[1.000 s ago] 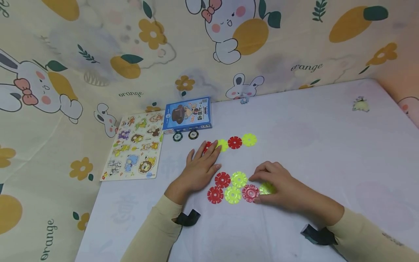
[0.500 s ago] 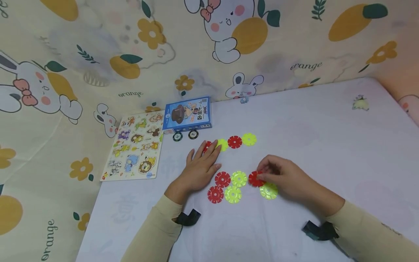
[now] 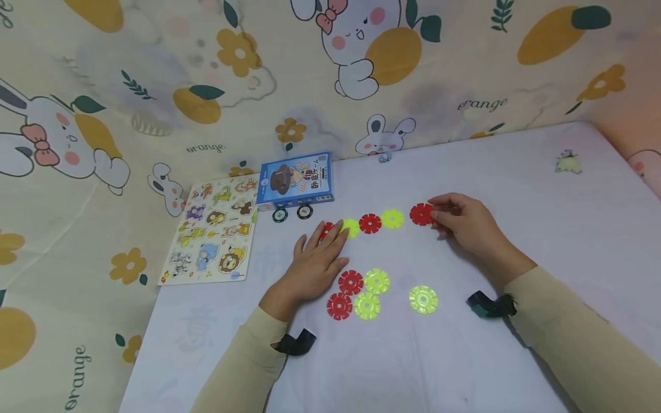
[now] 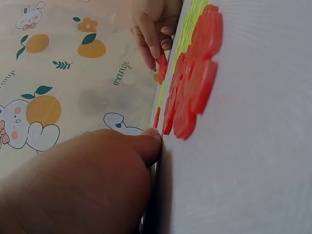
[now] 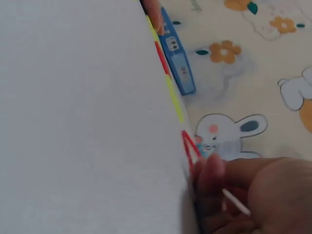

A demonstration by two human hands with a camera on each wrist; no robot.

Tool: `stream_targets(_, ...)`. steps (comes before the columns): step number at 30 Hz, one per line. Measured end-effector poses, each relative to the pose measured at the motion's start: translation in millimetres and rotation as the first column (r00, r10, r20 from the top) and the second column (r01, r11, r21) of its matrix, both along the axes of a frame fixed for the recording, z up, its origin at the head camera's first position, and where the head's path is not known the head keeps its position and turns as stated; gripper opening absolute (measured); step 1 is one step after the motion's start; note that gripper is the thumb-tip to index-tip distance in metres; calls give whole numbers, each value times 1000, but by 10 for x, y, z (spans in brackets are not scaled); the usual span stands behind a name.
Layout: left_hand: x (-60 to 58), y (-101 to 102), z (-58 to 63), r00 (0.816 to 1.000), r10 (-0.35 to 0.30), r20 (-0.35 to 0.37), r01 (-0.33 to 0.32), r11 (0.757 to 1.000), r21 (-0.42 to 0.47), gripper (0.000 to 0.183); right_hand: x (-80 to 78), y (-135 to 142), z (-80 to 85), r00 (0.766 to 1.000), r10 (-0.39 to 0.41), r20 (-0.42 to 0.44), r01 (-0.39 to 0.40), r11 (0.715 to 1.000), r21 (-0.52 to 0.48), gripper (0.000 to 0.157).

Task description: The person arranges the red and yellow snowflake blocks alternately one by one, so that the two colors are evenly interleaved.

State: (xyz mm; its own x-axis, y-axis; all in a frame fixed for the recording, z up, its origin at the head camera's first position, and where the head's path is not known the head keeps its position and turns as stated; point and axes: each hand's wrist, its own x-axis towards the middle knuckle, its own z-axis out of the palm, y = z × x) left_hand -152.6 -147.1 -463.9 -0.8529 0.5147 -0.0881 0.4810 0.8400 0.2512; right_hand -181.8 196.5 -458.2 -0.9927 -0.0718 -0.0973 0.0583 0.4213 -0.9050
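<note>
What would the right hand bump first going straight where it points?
The right hand would probably push the red disc it holds into the row's nearest yellow-green disc, though height is unclear.

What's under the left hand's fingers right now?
A red disc shows partly between fingers of the left hand, and a yellow-green disc shows beside them. The covered parts of both discs, and anything beneath the palm, cannot be seen.

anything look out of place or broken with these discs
No damage or spill is visible. One yellow-green disc stands out a little: it lies alone to the right of the cluster of four discs, touching no other. The red disc in the right hand is apart from the row too, but it is being held.
</note>
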Motion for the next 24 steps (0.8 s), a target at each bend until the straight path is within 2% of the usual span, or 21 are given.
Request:
stream_targets(3,1,3,-3,1000,2,-6,-2,1000,-2,66,34,-5,-5,998,11,-67,-3,992,128,43)
stream_targets(5,-2,6,-5,1000,4,-6,-4,1000,3,66,76,-14,2,989,72,-126,-40,969,244,49)
stream_targets(7,-5,11,-1,1000,5,0,-5,1000,7,66,127,-41,12,974,165,-158,-94,920,380,55)
stream_targets(10,-5,16,2,1000,6,4,-6,1000,7,66,178,-99,26,944,296,-145,-180,831,526,66)
stream_targets(12,-5,21,8,1000,7,5,-7,1000,7,67,197,-136,21,932,337,-130,-200,781,592,71)
stream_targets(13,-5,22,8,1000,9,7,-9,1000,4,67,200,-149,17,930,345,-129,-201,769,607,73)
stream_targets(15,-2,22,13,1000,11,2,-11,1000,4,67,203,-163,12,926,353,-132,-201,760,617,75)
stream_targets(20,0,17,15,1000,10,-12,-10,1000,-3,66,210,-188,5,928,346,-136,-194,764,615,82)
stream_targets(24,4,7,7,1000,10,-11,-10,1000,-9,66,226,-205,2,921,361,-148,-194,752,631,82)
